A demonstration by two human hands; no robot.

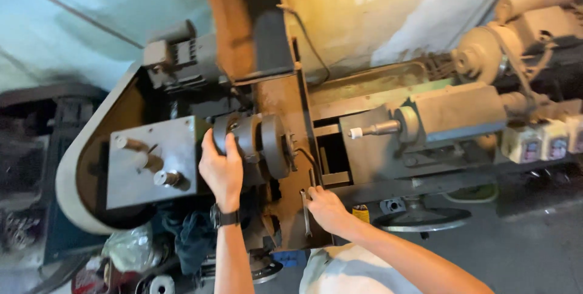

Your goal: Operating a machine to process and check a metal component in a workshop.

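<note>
Nearest to us, our pale shirt (349, 273) and two bare forearms rise from the lower edge. Our left hand (221, 169), with a dark watch (223, 216) at the wrist, is closed over the rim of the round chuck (252, 142) of a lathe, fingers wrapped across its left face. Our right hand (328, 209) rests on the rusty-brown plate (285, 166) beneath the chuck, fingers curled beside a slim wrench (305, 212); we cannot tell whether they pinch it or merely touch it. The chuck sits at mid-frame, between the grey gearbox (152, 160) with its two stub shafts and the tailstock (437, 118), whose pointed spindle (373, 129) faces it. We judge the step in hand to be steadying the chuck while the wrench is taken up; the next move calls for a firm hold on the wrench and a clear swing. Room is tight: the plate edge and bed (364, 166) hem the right hand, while open floor (534, 233) lies to the right.
</note>
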